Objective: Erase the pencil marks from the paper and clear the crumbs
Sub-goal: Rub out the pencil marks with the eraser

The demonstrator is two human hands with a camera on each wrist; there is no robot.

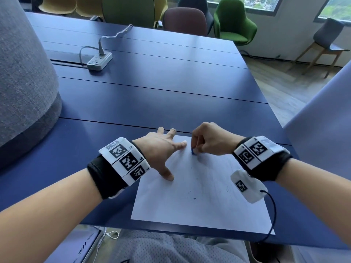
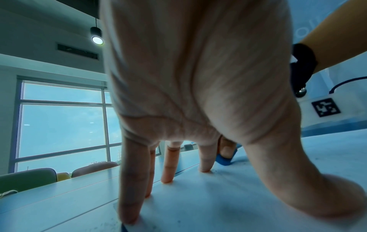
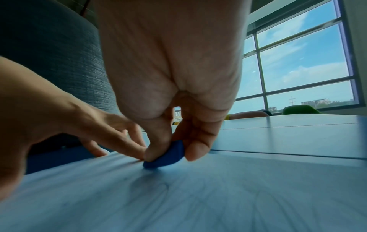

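Note:
A white sheet of paper [image 1: 199, 190] lies at the near edge of the blue table [image 1: 152, 92], with faint pencil lines and a few dark crumbs [image 1: 194, 197] on it. My left hand [image 1: 163, 149] is spread flat, fingers straight, pressing the sheet's far left corner; its fingertips [image 2: 129, 216] touch the paper [image 2: 218, 204]. My right hand [image 1: 205, 141] pinches a small blue eraser [image 1: 193, 151] between thumb and fingers, its tip on the paper near the far edge. The right wrist view shows the eraser [image 3: 166, 155] against the paper [image 3: 198, 196], and the left wrist view shows the eraser [image 2: 225, 159] behind my fingers.
A white power strip [image 1: 99, 60] with its cable lies far back on the table. A grey fabric-covered shape [image 1: 24, 82] stands at the left. Several chairs [image 1: 233, 21] line the far side. A pale panel [image 1: 326, 120] stands at the right.

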